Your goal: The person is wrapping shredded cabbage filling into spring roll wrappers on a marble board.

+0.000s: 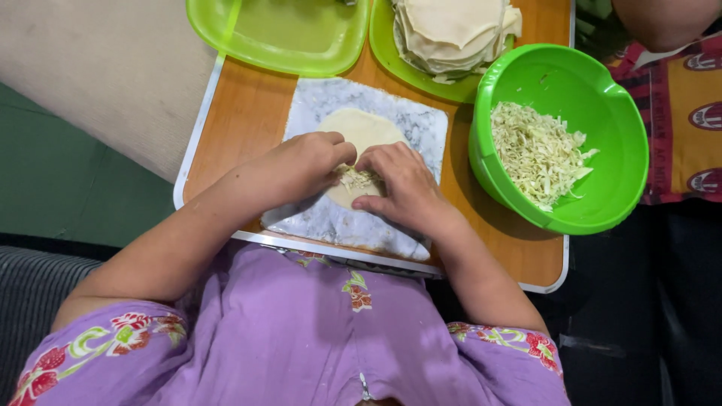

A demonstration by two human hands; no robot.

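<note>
I have both hands at the near edge of the marble slab [421,124], mid-tabletop [248,113]: left hand [297,167] and right hand [406,184] pinch with closed fingertips the near rim of the round wrapper [365,128], keeping the shredded filling [355,179] heaped between them. The green bowl of shredded cabbage [538,150] sits by the right edge, the stacked wrappers [451,30] on a green plate [391,56] at the far edge, both within reach.
</note>
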